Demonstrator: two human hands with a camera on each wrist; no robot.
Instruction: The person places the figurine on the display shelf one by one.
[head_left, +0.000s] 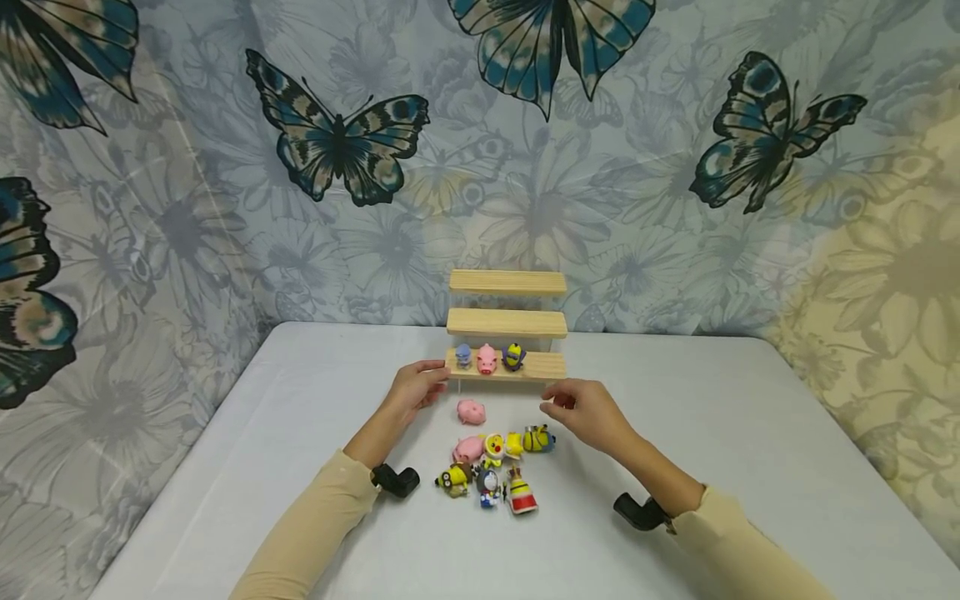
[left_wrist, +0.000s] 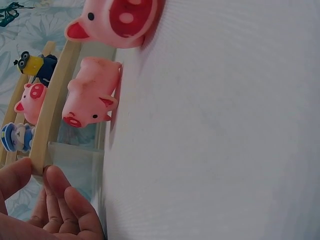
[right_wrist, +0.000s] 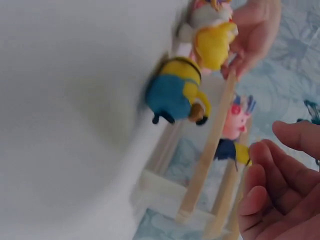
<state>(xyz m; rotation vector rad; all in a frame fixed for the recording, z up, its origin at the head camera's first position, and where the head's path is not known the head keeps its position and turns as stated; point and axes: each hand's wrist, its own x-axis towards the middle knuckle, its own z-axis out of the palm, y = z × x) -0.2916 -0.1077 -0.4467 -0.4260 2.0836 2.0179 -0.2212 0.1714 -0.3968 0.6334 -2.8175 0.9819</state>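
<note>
A three-step wooden display stand (head_left: pixel 506 322) with clear supports stands at the back of the table. My left hand (head_left: pixel 416 387) pinches the left end of its lowest step (left_wrist: pixel 50 120), thumb above and fingers below. On that step are a small blue figure (head_left: pixel 463 357), a pink pig (head_left: pixel 487 359) and a Minion figure (head_left: pixel 513 357) in a row. My right hand (head_left: pixel 588 412) is just off the step's right end, thumb and fingers apart with nothing between them. Another pink pig (head_left: pixel 471 412) sits on the table before the stand.
Nearer on the white table (head_left: pixel 247 467) lies a group of toys: a pig (head_left: pixel 468 449), yellow figures (head_left: pixel 513 444), Minion figures (head_left: pixel 538 438), a grey-blue figure (head_left: pixel 487 487) and a red-and-yellow one (head_left: pixel 521 493). A butterfly-print cloth (head_left: pixel 600 250) hangs behind.
</note>
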